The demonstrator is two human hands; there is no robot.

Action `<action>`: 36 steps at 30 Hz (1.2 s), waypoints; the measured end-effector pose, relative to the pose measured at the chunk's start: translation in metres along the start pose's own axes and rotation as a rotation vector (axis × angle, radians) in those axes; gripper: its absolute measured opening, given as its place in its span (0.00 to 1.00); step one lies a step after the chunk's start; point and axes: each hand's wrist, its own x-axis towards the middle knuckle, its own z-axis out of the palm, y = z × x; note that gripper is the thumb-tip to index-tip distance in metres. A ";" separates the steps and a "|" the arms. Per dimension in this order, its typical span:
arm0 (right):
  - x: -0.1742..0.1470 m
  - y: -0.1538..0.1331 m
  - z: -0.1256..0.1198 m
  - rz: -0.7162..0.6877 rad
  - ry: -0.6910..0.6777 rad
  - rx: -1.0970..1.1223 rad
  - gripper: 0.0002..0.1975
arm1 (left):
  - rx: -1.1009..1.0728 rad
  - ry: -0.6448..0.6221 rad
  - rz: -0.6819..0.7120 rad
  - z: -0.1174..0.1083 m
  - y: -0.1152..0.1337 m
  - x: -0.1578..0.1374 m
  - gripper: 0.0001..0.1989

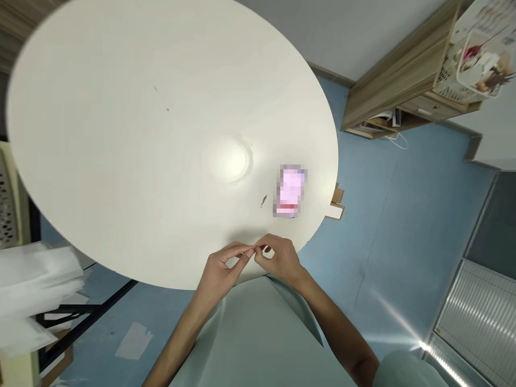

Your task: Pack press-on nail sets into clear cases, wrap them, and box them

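Note:
My left hand (226,267) and my right hand (280,258) meet over the near edge of a round white table (121,161). Thumb and fingers are pinched together on each, fingertips touching or almost touching. Whatever lies between them, if anything, is too small to make out. Beyond my right hand a phone-shaped rectangle (290,189), blurred into pink blocks, lies on the tabletop. A small dark sliver (264,201) rests to its left.
A wooden cabinet (403,75) with a white basket (475,70) of mixed items stands at the upper right. White sheets (36,285) are stacked at the lower left, near a black metal frame (92,317). The floor (387,215) is blue.

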 end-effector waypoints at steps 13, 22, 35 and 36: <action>-0.063 -0.130 0.134 0.059 0.245 -0.036 0.09 | 0.038 -0.194 0.267 -0.148 -0.028 -0.096 0.17; -0.076 -0.168 0.181 0.045 0.273 -0.083 0.11 | 0.064 -0.202 0.395 -0.201 -0.041 -0.125 0.15; -0.032 -0.168 0.204 -0.110 -0.065 -0.119 0.12 | -0.030 0.130 0.248 -0.210 -0.074 -0.161 0.16; -0.031 -0.168 0.207 -0.113 -0.072 -0.122 0.11 | -0.044 0.136 0.241 -0.211 -0.078 -0.163 0.17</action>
